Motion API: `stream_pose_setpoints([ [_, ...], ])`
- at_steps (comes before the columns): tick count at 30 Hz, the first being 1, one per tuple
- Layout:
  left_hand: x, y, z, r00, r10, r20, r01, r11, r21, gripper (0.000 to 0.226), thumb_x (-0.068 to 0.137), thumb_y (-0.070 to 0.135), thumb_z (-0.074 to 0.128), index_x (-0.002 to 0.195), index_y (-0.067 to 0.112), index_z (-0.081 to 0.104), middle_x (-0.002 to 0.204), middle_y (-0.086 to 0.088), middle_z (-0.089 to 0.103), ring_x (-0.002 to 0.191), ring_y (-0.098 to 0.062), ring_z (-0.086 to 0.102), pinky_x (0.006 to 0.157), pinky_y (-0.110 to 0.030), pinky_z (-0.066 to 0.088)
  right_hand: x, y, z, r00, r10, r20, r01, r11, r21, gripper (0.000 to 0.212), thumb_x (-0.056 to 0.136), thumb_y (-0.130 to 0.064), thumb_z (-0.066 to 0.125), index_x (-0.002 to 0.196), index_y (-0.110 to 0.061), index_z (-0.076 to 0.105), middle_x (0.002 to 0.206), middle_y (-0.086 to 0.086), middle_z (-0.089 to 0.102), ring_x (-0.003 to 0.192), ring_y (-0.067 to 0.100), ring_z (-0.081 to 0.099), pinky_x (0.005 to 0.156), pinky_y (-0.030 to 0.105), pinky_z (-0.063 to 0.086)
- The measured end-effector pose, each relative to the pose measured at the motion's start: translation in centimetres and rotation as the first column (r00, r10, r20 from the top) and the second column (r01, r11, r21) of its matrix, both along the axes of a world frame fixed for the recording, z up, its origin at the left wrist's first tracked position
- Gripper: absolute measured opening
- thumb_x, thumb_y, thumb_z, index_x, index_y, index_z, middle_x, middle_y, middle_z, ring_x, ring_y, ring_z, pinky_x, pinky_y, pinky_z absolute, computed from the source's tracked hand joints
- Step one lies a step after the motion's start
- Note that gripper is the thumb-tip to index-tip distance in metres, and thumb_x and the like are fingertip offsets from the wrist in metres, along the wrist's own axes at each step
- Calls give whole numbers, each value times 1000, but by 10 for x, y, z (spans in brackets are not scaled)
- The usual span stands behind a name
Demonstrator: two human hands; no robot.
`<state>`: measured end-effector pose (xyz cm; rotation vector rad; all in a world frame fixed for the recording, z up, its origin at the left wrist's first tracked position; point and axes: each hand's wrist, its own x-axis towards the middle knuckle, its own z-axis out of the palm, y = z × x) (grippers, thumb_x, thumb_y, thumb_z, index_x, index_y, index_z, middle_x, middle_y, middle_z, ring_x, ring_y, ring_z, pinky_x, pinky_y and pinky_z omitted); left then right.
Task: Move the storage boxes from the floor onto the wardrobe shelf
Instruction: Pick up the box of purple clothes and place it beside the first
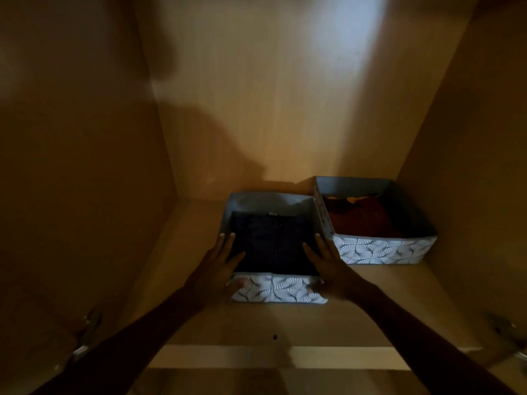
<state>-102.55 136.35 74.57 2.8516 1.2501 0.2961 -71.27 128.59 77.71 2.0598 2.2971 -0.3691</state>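
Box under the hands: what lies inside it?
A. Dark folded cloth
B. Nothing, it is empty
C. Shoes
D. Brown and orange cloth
A. The box under the hands holds dark folded cloth, with the left hand and the right hand on its front corners; the brown and orange cloth is in the other box, to its right on the shelf.

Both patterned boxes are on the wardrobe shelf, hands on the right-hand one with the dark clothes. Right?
Not quite. In the head view, both hands, left hand and right hand, are on the left-hand box, the one with the dark clothes. The right-hand box holds reddish-brown clothes and is untouched. Both boxes do sit on the wardrobe shelf.
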Motion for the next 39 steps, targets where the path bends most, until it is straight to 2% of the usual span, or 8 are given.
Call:
stream_pose_setpoints([
  [2,9,12,2,997,73,26,-73,997,-18,101,80,83,7,143,13,45,158,-22,6,145,-45,4,112,-62,28,-2,7,-4,997,-56,56,47,987,152,100,86,-45,62,152,-16,-7,158,19,-20,144,44,-16,117,59,16],
  [4,21,24,10,975,222,4,-221,969,-110,106,74,87,8,151,17,27,161,-21,-7,147,-43,-10,116,-59,9,-5,15,-6,991,-128,51,110,959,262,92,89,-40,60,153,-14,-1,159,21,-7,146,43,-4,116,57,20],
  [7,36,26,10,934,357,0,-355,930,-100,82,91,68,31,153,17,17,161,-20,-7,147,-43,-6,115,-60,7,-12,17,-13,981,-193,-6,184,923,338,89,88,-27,64,153,-13,5,160,20,1,147,41,5,114,56,27],
  [10,29,11,-11,954,299,36,-299,954,14,71,89,52,40,148,12,35,158,-24,17,144,-47,18,108,-63,32,-18,9,-23,986,-166,-7,160,933,321,103,84,-32,67,152,-21,-10,158,17,-17,146,38,-10,119,53,15],
  [15,6,-3,-27,985,175,-14,-169,965,198,91,78,50,54,153,12,20,159,-26,13,146,-47,12,109,-67,23,-20,3,-29,989,-56,141,1,933,360,114,74,-47,71,151,-32,-12,157,20,-21,142,44,-20,112,57,1],
  [20,18,12,-22,969,231,-90,-222,970,97,115,61,61,60,154,12,13,159,-27,12,145,-48,12,107,-70,24,-22,20,-29,974,-57,218,-21,939,343,117,68,-62,69,151,-34,-8,158,22,-15,143,46,-17,111,62,1],
  [24,31,24,-21,969,234,-86,-231,972,37,134,49,70,65,155,14,3,158,-28,11,145,-48,7,109,-67,13,-15,35,-25,977,-67,200,-1,946,324,124,56,-69,72,153,-31,3,158,26,-1,144,47,-5,108,63,14],
  [39,42,45,-9,959,268,-93,-271,962,-21,135,49,75,59,154,14,2,154,-31,20,143,-43,10,115,-48,-5,1,73,-24,990,3,140,-41,961,272,129,64,-72,67,139,-42,-34,146,13,-45,135,37,-40,108,58,-16],
])
